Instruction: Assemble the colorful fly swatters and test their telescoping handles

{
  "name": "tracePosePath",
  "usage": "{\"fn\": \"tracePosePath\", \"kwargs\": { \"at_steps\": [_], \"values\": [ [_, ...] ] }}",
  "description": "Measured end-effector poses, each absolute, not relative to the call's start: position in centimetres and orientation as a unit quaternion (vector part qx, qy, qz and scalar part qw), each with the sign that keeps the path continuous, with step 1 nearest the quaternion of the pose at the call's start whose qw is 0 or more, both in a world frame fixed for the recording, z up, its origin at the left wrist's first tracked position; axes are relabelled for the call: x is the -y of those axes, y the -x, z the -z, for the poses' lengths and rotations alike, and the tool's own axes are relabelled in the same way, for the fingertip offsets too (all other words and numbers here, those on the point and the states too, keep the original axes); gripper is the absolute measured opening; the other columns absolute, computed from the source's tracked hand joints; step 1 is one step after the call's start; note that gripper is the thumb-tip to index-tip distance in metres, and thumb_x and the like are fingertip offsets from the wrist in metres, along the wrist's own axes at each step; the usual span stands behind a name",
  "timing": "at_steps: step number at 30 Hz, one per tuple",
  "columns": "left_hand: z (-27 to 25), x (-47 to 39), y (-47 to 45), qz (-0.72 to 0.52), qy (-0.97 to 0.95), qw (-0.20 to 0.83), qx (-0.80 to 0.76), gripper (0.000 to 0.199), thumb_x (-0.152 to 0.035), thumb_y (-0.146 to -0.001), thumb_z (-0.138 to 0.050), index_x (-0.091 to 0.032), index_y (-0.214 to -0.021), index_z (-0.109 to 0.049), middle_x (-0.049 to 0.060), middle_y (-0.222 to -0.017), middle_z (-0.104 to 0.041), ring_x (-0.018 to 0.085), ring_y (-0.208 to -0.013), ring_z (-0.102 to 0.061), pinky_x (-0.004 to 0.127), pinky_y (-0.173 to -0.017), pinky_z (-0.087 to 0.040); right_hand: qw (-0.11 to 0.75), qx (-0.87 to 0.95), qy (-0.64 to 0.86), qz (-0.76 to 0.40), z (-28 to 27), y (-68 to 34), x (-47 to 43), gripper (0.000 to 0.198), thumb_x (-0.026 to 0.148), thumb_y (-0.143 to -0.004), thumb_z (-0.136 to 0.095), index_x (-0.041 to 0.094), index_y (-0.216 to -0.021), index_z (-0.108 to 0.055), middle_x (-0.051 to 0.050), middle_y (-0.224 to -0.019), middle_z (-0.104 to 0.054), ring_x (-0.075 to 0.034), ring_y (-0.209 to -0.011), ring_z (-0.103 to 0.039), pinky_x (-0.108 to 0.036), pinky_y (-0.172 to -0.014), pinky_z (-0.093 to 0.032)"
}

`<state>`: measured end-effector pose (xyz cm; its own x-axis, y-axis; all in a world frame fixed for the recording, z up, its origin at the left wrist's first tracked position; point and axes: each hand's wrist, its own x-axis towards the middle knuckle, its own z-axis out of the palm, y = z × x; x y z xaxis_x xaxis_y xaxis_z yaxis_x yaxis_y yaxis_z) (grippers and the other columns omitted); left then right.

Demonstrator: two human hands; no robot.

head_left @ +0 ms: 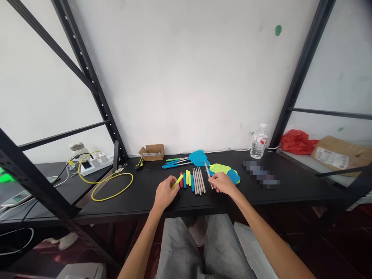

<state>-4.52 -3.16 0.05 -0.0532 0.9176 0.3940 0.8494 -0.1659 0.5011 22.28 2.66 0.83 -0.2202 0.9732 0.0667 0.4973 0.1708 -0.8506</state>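
Note:
My left hand [167,192] is closed round a yellow handle grip [178,181], which tilts up to the right. In my right hand [222,183] is a slim silver metal rod [207,169], pinched near its lower part. Between the hands lies a row of loose grips: a red one [181,181], blue ones [192,183] and yellow ones [188,178]. Beside them several silver rods [199,182] lie side by side. Yellow and blue fly swatter heads [220,169] are stacked by my right hand. Behind the row rest assembled fly swatters with a blue head [199,158].
On the black table [145,201] stand an open cardboard box [152,152] and a water bottle [259,142]. A yellow cable [112,176] loops at left near a power strip [95,164]. A blurred patch [261,174] hides something at right. Black metal posts [305,69] flank the table.

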Motion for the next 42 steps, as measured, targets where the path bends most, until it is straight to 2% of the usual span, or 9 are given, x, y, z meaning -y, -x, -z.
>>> {"fn": "tracePosePath", "kwargs": {
  "at_steps": [4, 7, 10, 25, 31, 35, 39, 42],
  "values": [
    [-0.5, 3.9, 4.0, -0.340, -0.744, 0.027, -0.575, 0.012, -0.029, -0.085, -0.051, -0.023, -0.089, -0.060, 0.001, -0.079, -0.062, 0.017, -0.075, -0.057, 0.026, -0.066, -0.040, 0.466, 0.592, 0.403, -0.520, 0.6, -22.9, -1.4, 0.028, 0.045, -0.078, -0.062, 0.018, -0.070, -0.060, -0.002, -0.060, -0.061, -0.013, -0.046, -0.058, -0.021, -0.038, -0.034],
    [-0.7, 4.3, 3.2, -0.345, -0.758, 0.021, -0.553, 0.012, -0.027, -0.085, -0.052, -0.023, -0.090, -0.061, 0.003, -0.083, -0.062, 0.019, -0.080, -0.058, 0.028, -0.072, -0.043, 0.496, 0.557, 0.353, -0.565, 1.5, -22.7, -0.4, 0.031, 0.046, -0.075, -0.067, 0.017, -0.083, -0.062, -0.004, -0.071, -0.067, -0.013, -0.051, -0.060, -0.020, -0.037, -0.030],
    [-0.7, 4.6, 1.8, -0.352, -0.778, 0.034, -0.519, 0.011, -0.025, -0.085, -0.052, -0.023, -0.090, -0.062, 0.003, -0.083, -0.062, 0.020, -0.082, -0.057, 0.030, -0.074, -0.044, 0.517, 0.552, 0.320, -0.570, 2.0, -22.6, 0.1, 0.030, 0.044, -0.075, -0.069, 0.017, -0.087, -0.062, -0.006, -0.076, -0.068, -0.012, -0.052, -0.057, -0.021, -0.038, -0.028],
    [-0.4, 4.3, -0.7, -0.382, -0.785, 0.122, -0.473, 0.012, -0.030, -0.088, -0.057, -0.023, -0.092, -0.066, 0.004, -0.086, -0.066, 0.019, -0.082, -0.059, 0.029, -0.074, -0.045, 0.543, 0.559, 0.308, -0.546, 2.1, -23.0, 0.4, 0.025, 0.042, -0.078, -0.068, 0.018, -0.086, -0.064, -0.005, -0.075, -0.067, -0.011, -0.052, -0.048, -0.024, -0.043, -0.028],
    [-0.5, 4.4, -0.9, -0.373, -0.791, 0.132, -0.467, 0.013, -0.030, -0.088, -0.058, -0.022, -0.094, -0.067, 0.003, -0.085, -0.066, 0.016, -0.075, -0.057, 0.027, -0.071, -0.044, 0.515, 0.609, 0.306, -0.520, 2.0, -22.7, 0.7, 0.022, 0.039, -0.080, -0.067, 0.019, -0.088, -0.067, -0.002, -0.074, -0.065, -0.013, -0.060, -0.053, -0.025, -0.052, -0.040],
    [-0.6, 4.4, -0.9, -0.374, -0.791, 0.138, -0.465, 0.013, -0.031, -0.087, -0.060, -0.022, -0.093, -0.068, 0.003, -0.084, -0.067, 0.016, -0.074, -0.057, 0.027, -0.071, -0.044, 0.487, 0.643, 0.305, -0.507, 1.7, -22.4, 1.1, 0.021, 0.038, -0.080, -0.067, 0.018, -0.087, -0.069, -0.001, -0.071, -0.062, -0.014, -0.063, -0.053, -0.026, -0.056, -0.042],
    [-0.6, 4.3, -0.7, -0.388, -0.778, 0.156, -0.468, 0.019, -0.036, -0.089, -0.058, -0.021, -0.095, -0.068, 0.004, -0.087, -0.068, 0.016, -0.076, -0.058, 0.027, -0.071, -0.044, 0.478, 0.631, 0.305, -0.530, 1.7, -22.4, 1.0, 0.029, 0.039, -0.079, -0.069, 0.017, -0.097, -0.068, -0.004, -0.077, -0.066, -0.016, -0.067, -0.057, -0.026, -0.057, -0.043],
    [-0.6, 4.2, -0.3, -0.420, -0.753, 0.174, -0.476, 0.023, -0.038, -0.091, -0.055, -0.020, -0.096, -0.068, 0.004, -0.091, -0.068, 0.017, -0.079, -0.059, 0.027, -0.073, -0.043, 0.522, 0.571, 0.300, -0.558, 2.2, -22.6, 0.4, 0.036, 0.043, -0.081, -0.067, 0.017, -0.105, -0.065, -0.004, -0.076, -0.067, -0.012, -0.057, -0.053, -0.023, -0.048, -0.036]
  ]
}}
